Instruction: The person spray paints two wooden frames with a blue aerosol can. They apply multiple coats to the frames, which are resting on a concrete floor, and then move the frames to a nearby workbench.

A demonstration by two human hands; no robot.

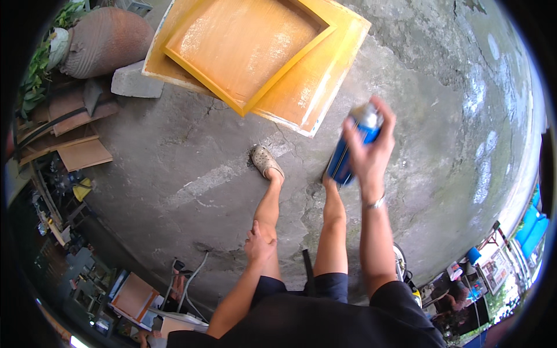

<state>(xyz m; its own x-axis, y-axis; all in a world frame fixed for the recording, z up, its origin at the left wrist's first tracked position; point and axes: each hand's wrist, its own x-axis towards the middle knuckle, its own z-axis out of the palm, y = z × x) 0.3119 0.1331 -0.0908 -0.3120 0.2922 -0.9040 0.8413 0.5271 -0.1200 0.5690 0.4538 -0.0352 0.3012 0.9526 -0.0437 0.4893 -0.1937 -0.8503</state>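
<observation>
My right hand (371, 152) is wrapped round a blue spray can (343, 156) with a pale top, held tilted above my right foot. One finger reaches over the can's top; whether it presses the nozzle I cannot tell. My left hand (259, 243) is by my left knee, its fingers loosely curled, with nothing seen in them. Ahead of me is a shallow yellow wooden tray (249, 43) with raised edges. It sits turned at an angle on a larger yellow-orange board (301, 93) with white-streaked edges. The can is just off the board's near right corner.
Cracked grey concrete ground (191, 145) surrounds my feet. A big clay jar (113, 43) lies at the far left beside a concrete block (137, 80). Broken boards (84, 153) and clutter line the left side. A metal-legged stand (191, 284) is near my left. More household items are at the lower right.
</observation>
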